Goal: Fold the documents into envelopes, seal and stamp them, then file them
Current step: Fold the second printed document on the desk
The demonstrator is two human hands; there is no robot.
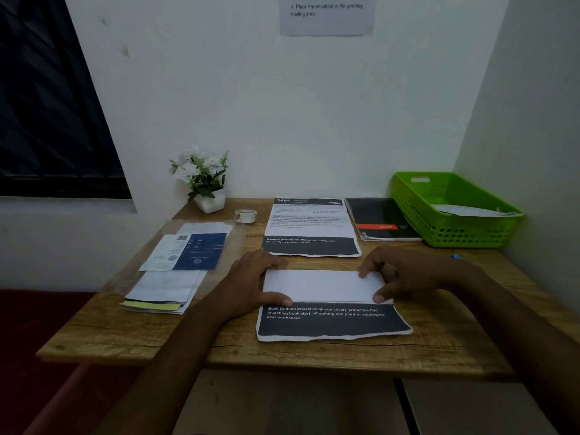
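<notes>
A printed document (329, 321) lies near the desk's front edge, its top part folded down so a white flap covers the upper half and a dark text band shows below. My left hand (251, 284) presses the flap's left edge, thumb on the fold line. My right hand (398, 271) pinches the flap's right edge. A second flat document (310, 227) lies just behind. A stack of envelopes and papers (175, 271) with a blue-and-white sheet on top sits to the left. A roll of tape (245, 215) stands behind it.
A green plastic basket (417, 211) holding a white paper sits at the back right corner, a black notebook (381, 219) beside it. A potted white flower (204, 180) stands at the back wall. An instruction sheet (326, 14) hangs on the wall.
</notes>
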